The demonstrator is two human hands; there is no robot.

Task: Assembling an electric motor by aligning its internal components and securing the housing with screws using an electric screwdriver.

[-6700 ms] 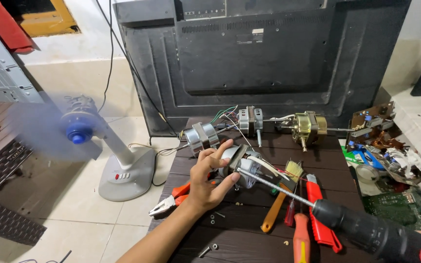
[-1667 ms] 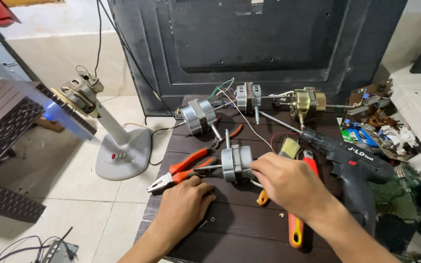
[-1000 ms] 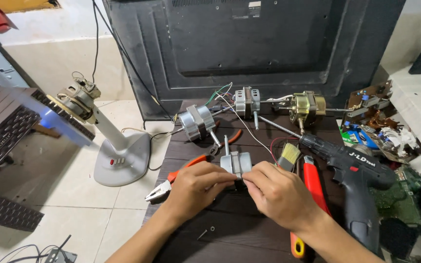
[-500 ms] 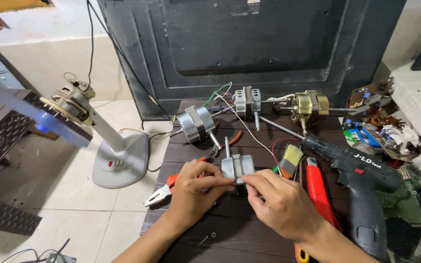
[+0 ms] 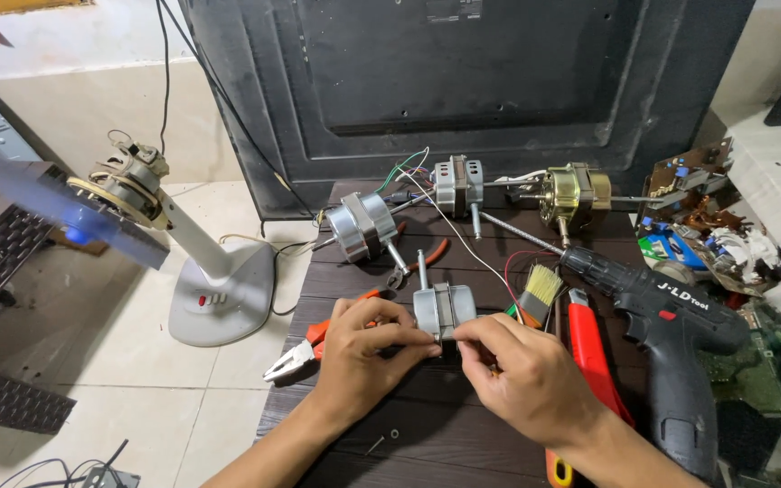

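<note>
Both hands meet on a small fan motor (image 5: 444, 309) that sits on the dark slatted table (image 5: 463, 425), its shaft pointing away from the person. The left hand (image 5: 363, 348) pinches the motor's near left edge between thumb and fingertips; the right hand (image 5: 517, 370) closes thumb and forefinger on its near right corner. Whether that hand also holds some small part there cannot be told, since the fingers cover the spot.

The motor looks like a laminated steel core between two cast end caps: dense for its size, rigid, with smooth metal faces that could slip. The square edges of the core seem the safest hold; the thin shaft and any winding leads appear the parts to spare.

Just left of the left fingers lie orange-handled pliers (image 5: 305, 348). Just beyond the right fingers stands a paintbrush (image 5: 540, 291), with a red-handled tool (image 5: 594, 357) and a black cordless drill (image 5: 680, 334) farther right. Beyond the fingertips rest three more motors, one of them brass-coloured (image 5: 574, 192). Two tiny washers or screws (image 5: 386, 438) lie near the wrists.
</note>
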